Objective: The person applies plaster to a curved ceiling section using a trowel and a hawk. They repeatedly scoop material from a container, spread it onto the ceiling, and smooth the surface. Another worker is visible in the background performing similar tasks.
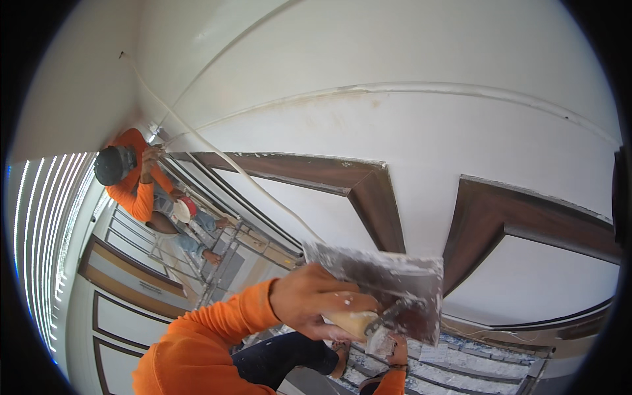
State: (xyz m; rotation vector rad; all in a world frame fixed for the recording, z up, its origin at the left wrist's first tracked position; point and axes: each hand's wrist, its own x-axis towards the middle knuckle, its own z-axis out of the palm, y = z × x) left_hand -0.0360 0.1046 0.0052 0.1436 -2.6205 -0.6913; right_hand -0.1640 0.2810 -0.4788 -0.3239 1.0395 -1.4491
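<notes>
Head view: your left hand (316,299) is closed around the pale wooden handle of the plaster trowel (385,286), its stiff, plaster-smeared steel blade just beyond the knuckles; your right hand (397,349), below it, pinches a small scraper (378,341). The blade is rigid and slippery where wet, so keep hold of the handle.

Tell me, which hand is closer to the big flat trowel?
Left. The left hand grips the trowel's wooden handle, so it touches it. The right hand sits just below the blade, by a small scraper; whether it touches the trowel is unclear.
</notes>
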